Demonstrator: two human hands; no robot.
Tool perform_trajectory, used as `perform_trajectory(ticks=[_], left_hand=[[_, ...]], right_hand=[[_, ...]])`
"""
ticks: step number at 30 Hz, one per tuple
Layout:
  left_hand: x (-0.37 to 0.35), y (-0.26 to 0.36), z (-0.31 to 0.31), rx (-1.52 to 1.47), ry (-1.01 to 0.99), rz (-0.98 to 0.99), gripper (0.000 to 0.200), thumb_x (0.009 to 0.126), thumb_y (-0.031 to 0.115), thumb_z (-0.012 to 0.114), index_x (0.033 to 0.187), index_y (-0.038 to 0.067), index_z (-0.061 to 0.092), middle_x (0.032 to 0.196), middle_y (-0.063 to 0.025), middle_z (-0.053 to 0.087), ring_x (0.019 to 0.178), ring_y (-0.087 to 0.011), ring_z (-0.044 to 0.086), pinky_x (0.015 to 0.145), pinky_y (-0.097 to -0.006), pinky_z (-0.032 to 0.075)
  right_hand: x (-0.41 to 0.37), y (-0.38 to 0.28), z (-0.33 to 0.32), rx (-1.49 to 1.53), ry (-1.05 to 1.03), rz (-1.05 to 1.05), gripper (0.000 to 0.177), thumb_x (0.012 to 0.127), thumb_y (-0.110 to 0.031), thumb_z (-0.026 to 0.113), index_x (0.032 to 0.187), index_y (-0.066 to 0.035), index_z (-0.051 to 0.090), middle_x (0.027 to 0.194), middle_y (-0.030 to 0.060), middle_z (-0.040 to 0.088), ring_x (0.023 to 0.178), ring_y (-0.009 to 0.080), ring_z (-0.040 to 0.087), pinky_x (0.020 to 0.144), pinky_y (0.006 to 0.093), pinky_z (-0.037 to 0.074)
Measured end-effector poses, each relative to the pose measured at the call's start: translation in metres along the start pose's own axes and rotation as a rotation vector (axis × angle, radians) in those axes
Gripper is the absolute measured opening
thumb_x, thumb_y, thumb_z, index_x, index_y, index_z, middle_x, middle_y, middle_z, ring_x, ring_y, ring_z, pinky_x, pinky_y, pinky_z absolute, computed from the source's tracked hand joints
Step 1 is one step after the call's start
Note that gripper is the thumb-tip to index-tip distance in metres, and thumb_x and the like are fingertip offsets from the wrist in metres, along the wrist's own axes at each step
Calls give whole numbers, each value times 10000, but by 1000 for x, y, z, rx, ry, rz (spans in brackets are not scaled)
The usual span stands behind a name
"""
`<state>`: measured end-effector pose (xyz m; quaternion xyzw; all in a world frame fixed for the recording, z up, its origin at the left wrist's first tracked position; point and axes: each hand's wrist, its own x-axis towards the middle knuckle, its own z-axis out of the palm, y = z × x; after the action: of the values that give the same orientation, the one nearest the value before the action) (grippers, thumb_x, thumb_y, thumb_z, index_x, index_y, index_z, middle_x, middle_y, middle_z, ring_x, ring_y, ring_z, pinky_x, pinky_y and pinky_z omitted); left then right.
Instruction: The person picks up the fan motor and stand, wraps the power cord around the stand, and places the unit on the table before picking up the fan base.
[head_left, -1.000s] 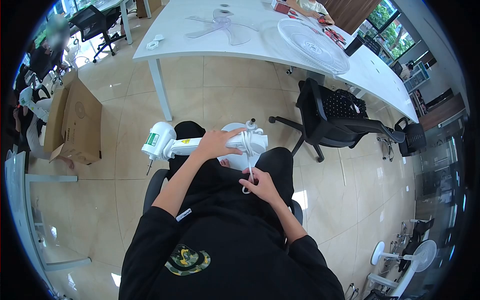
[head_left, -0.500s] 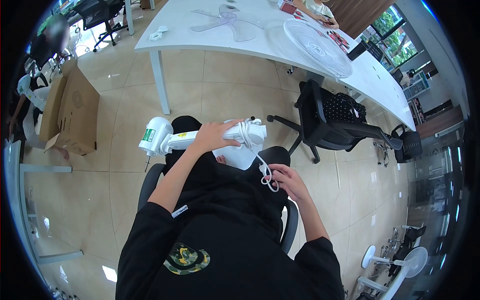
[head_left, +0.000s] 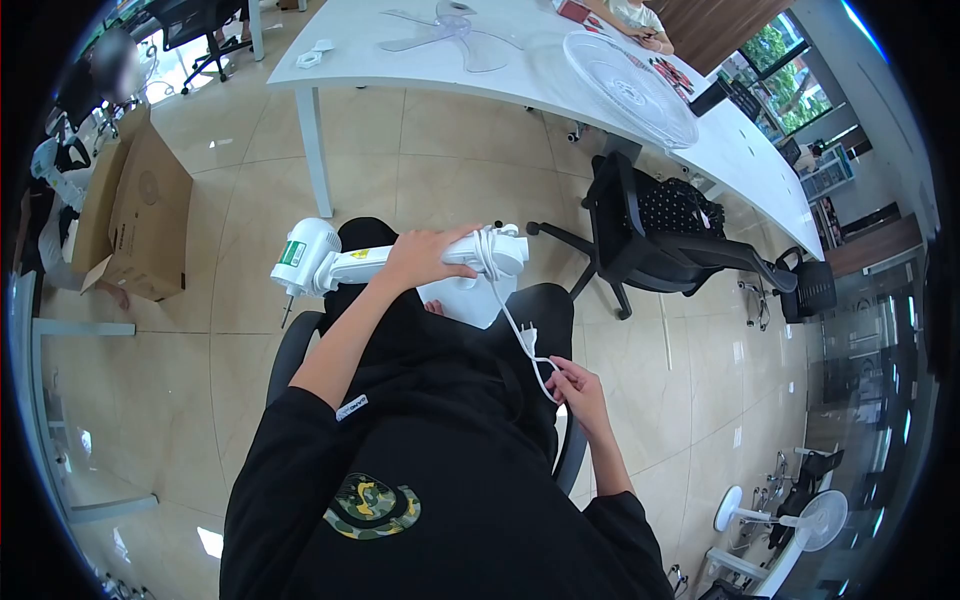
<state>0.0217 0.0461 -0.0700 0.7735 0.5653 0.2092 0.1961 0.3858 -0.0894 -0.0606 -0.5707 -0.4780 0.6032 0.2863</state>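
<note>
A white fan body [head_left: 365,264] lies across my lap, its motor head with a green label [head_left: 306,256] pointing left and a thin metal shaft sticking down. My left hand [head_left: 425,259] is wrapped round its neck. White cord [head_left: 488,250] is wound round the right end of the body and hangs down from there. The lower part of this cord is pinched in my right hand [head_left: 578,387], near my right thigh. Just above that hand, the white plug [head_left: 529,338] rests against the dark trousers.
A white table [head_left: 370,75] ahead carries transparent fan blades [head_left: 455,30] and a round fan grille [head_left: 630,90]; a person sits behind it. An office chair [head_left: 620,225] stands at the right, an open cardboard box [head_left: 150,215] at the left. Another fan [head_left: 822,520] is at lower right.
My right hand has moved down, drawing the cord with it, and its fingers have closed on the cord. The plug now shows apart from the fingers. My left hand keeps its hold.
</note>
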Motion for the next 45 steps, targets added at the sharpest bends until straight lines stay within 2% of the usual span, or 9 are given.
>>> perform_trajectory(ticks=[7, 12, 15, 19, 26, 35, 37, 41, 45], left_hand=[[1, 2, 4, 18, -25, -5, 847, 725, 695, 705, 1460, 352, 462, 1055, -86, 734, 941, -328, 701, 785, -422, 545], [8, 4, 14, 12, -2, 39, 843, 724, 701, 701, 1458, 360, 463, 1017, -93, 735, 932, -336, 701, 789, -427, 542], [14, 13, 14, 27, -32, 31, 832, 727, 694, 701, 1450, 352, 471, 1012, -106, 733, 923, -332, 704, 782, -428, 542], [20, 24, 29, 32, -65, 135, 817, 734, 695, 692, 1442, 345, 480, 975, -122, 721, 903, -336, 702, 765, -437, 539], [21, 61, 60, 81, -230, 371, 802, 747, 650, 708, 1434, 288, 511, 866, -106, 683, 844, -330, 686, 719, -441, 511], [0, 78, 65, 8, -261, 582, 679, 727, 527, 783, 1270, 157, 612, 819, -99, 651, 820, -317, 674, 751, -429, 514], [-4, 73, 69, -5, -245, 594, 761, 721, 520, 789, 1341, 152, 550, 833, -103, 658, 829, -313, 672, 757, -425, 514], [-8, 70, 72, -10, -244, 566, 858, 705, 481, 815, 1436, 193, 469, 854, -109, 675, 813, -307, 669, 752, -412, 512], [-20, 69, 67, 45, -278, 630, 893, 693, 470, 815, 1456, 186, 447, 908, -66, 673, 823, -278, 656, 785, -391, 513]], right_hand=[[-27, -12, -26, -133, 81, -32, 297, 1010, -136, 569, 1251, 18, 650, 760, 31, 659, 600, 48, 542, 546, 186, 436], [-57, -50, 3, -507, -8, -138, 273, 889, -177, 734, 1113, -22, 717, 653, 29, 615, 565, 108, 547, 529, 283, 423], [-68, -76, 20, -810, -79, -495, 267, 883, -215, 735, 1094, -51, 732, 638, 67, 601, 558, 186, 556, 530, 299, 425], [-69, -131, 46, -990, -120, -715, 182, 908, -216, 694, 980, -49, 684, 693, 84, 607, 596, 288, 581, 545, 364, 461], [30, -196, 22, -1346, 40, -1148, 142, 821, -273, 712, 828, -137, 671, 720, 33, 519, 635, 227, 605, 543, 365, 453], [164, -99, -21, -954, 111, -687, 224, 739, -321, 785, 767, -100, 759, 713, 52, 606, 674, 254, 609, 603, 379, 466], [182, -53, -33, -892, 70, -536, 323, 757, -376, 800, 823, -61, 767, 744, 74, 670, 695, 243, 631, 613, 364, 465], [202, 49, -40, -503, 3, -331, 267, 807, -318, 796, 874, -60, 781, 768, 88, 708, 707, 164, 634, 666, 313, 483], [190, 66, -23, -365, 17, -323, 212, 795, -256, 801, 860, -55, 785, 777, 82, 718, 714, 161, 628, 700, 298, 494]])
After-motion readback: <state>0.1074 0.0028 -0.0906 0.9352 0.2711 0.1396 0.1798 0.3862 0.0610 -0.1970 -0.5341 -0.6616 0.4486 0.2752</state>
